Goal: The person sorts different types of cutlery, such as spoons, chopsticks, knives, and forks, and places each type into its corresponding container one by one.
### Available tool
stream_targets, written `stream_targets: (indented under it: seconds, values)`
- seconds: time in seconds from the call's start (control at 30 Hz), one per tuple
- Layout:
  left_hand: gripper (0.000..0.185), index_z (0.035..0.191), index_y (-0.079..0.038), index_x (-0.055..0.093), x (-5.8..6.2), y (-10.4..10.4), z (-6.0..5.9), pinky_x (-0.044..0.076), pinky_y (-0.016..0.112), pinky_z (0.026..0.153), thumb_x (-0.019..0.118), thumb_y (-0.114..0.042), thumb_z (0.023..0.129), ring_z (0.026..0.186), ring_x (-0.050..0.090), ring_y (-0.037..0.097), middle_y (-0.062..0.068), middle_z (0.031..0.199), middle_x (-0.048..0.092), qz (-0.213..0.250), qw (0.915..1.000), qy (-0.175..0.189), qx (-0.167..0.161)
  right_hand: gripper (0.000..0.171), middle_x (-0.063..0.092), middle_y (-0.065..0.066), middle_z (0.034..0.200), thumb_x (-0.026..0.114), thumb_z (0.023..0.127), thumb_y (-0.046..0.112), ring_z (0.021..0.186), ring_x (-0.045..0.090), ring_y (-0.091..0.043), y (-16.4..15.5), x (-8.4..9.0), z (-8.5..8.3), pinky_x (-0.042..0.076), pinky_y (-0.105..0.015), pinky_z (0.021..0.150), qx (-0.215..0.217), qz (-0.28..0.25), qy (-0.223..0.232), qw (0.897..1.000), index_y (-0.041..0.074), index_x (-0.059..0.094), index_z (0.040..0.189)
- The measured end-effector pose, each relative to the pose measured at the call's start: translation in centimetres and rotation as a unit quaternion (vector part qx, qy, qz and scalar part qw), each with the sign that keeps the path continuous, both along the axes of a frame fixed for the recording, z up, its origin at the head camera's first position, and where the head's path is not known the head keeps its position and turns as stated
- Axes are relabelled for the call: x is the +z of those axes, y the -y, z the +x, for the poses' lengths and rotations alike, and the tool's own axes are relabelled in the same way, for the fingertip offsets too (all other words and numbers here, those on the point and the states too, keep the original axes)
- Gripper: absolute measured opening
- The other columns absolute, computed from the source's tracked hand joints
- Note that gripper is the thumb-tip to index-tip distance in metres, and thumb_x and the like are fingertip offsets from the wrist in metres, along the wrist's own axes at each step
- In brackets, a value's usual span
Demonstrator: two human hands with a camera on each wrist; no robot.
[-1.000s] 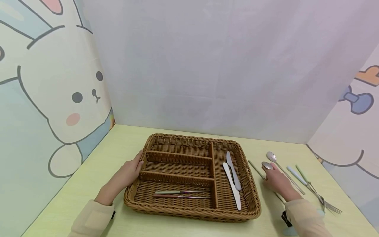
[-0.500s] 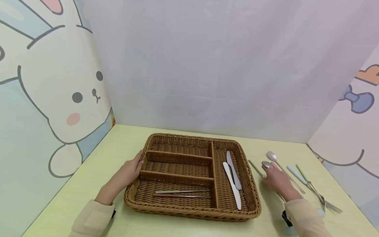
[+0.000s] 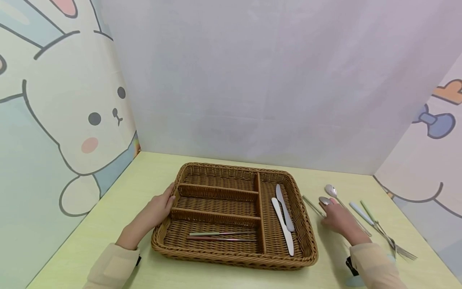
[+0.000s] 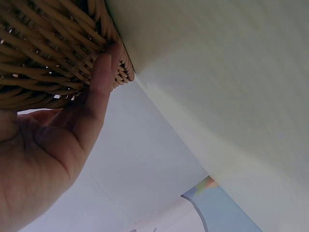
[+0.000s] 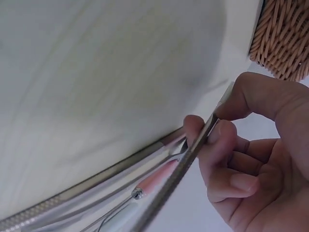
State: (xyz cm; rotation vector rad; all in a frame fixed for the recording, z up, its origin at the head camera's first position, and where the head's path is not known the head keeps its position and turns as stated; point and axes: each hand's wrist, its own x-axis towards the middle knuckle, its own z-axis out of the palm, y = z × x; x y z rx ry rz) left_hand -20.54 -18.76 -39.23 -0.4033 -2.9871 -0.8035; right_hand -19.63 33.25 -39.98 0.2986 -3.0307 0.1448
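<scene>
Fingers of the left hand (image 3: 153,210) are lying straight against the left wall of the wicker cutlery tray (image 3: 216,255) at lower centre, pressing on it. Inside, chopsticks (image 3: 221,236) are lying in the near compartment and two knives (image 3: 284,218) in the right one. Further right, the right hand (image 3: 337,220) is pinching a thin metal spoon handle (image 5: 193,150) between thumb and fingertips. It looks light, stiff and slippery, best gripped mid-handle. Another spoon (image 3: 331,190) and forks (image 3: 393,243) are lying beside it.
</scene>
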Motion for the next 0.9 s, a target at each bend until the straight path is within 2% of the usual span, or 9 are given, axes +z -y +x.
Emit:
stream_targets:
  seconds: [0.07,0.13,0.23,0.3,0.47,0.6,0.73,0.9]
  values:
    - [0.052,0.141,0.012,0.018,0.0,0.0,0.0,0.034,0.027,0.045,0.038,-0.011,0.098,0.041,0.037,0.012,0.004,0.055,0.043,0.001,1.0000,0.001,0.000,0.006,0.049,-0.011,0.073,0.057,0.061,0.004,0.052,0.039,-0.017,0.1,0.3,0.1,0.031,-0.029,0.045,-0.019,-0.016,0.011,1.000,0.004,0.051,0.063]
    - [0.052,0.141,0.012,0.018,0.0,0.0,0.0,0.033,0.027,0.044,0.037,-0.011,0.099,0.041,0.036,0.012,0.004,0.054,0.042,0.003,1.0000,0.003,0.000,0.021,0.041,-0.002,0.060,0.055,0.062,0.003,0.048,0.034,-0.014,0.2,0.6,0.1,0.028,-0.027,0.042,-0.037,-0.033,0.018,0.999,0.013,0.038,0.052]
    - [0.052,0.141,0.011,0.018,0.0,0.0,0.0,0.033,0.027,0.044,0.037,-0.011,0.099,0.040,0.036,0.012,0.003,0.053,0.042,0.004,1.0000,0.002,0.000,0.030,0.027,0.007,0.047,0.052,0.062,0.002,0.044,0.026,-0.009,0.4,1.0,0.0,0.023,-0.024,0.041,-0.050,-0.043,0.018,0.998,0.018,0.032,0.047]
    - [0.052,0.141,0.011,0.018,0.1,0.0,0.0,0.033,0.027,0.043,0.037,-0.011,0.099,0.040,0.035,0.012,0.003,0.053,0.041,0.004,1.0000,0.001,0.000,0.033,0.021,0.009,0.044,0.051,0.062,0.002,0.043,0.022,-0.007,0.6,1.2,0.0,0.021,-0.022,0.040,-0.049,-0.045,0.011,0.998,0.020,0.029,0.046]
    - [0.051,0.141,0.011,0.018,0.1,0.0,0.0,0.031,0.026,0.042,0.037,-0.011,0.099,0.039,0.031,0.011,0.001,0.050,0.039,0.007,1.0000,0.000,0.000,0.034,0.020,0.009,0.044,0.050,0.064,0.002,0.043,0.021,-0.008,1.1,1.9,0.2,0.021,-0.023,0.040,-0.052,-0.051,-0.010,0.997,0.020,0.028,0.045]
    - [0.052,0.141,0.012,0.018,0.1,0.0,0.0,0.031,0.026,0.042,0.037,-0.011,0.099,0.039,0.031,0.011,0.001,0.050,0.039,0.008,1.0000,0.001,-0.001,0.035,0.023,0.007,0.046,0.053,0.072,0.005,0.044,0.026,-0.010,1.6,2.5,0.4,0.023,-0.026,0.041,-0.062,-0.063,-0.026,0.996,0.018,0.031,0.046]
    - [0.052,0.141,0.012,0.018,0.0,0.0,0.0,0.032,0.026,0.042,0.037,-0.012,0.099,0.039,0.031,0.010,0.002,0.050,0.040,0.007,1.0000,0.006,0.001,0.028,0.031,0.003,0.049,0.054,0.076,0.008,0.046,0.031,-0.013,2.2,3.2,0.5,0.024,-0.028,0.042,-0.067,-0.070,-0.037,0.995,0.014,0.037,0.054]
    - [0.052,0.141,0.012,0.018,0.0,0.0,0.0,0.032,0.026,0.043,0.037,-0.012,0.099,0.039,0.031,0.011,0.002,0.052,0.040,0.007,1.0000,0.005,-0.001,0.011,0.040,-0.001,0.054,0.052,0.073,0.003,0.048,0.034,-0.015,3.2,3.8,1.0,0.026,-0.029,0.044,-0.056,-0.074,-0.058,0.994,0.009,0.044,0.067]
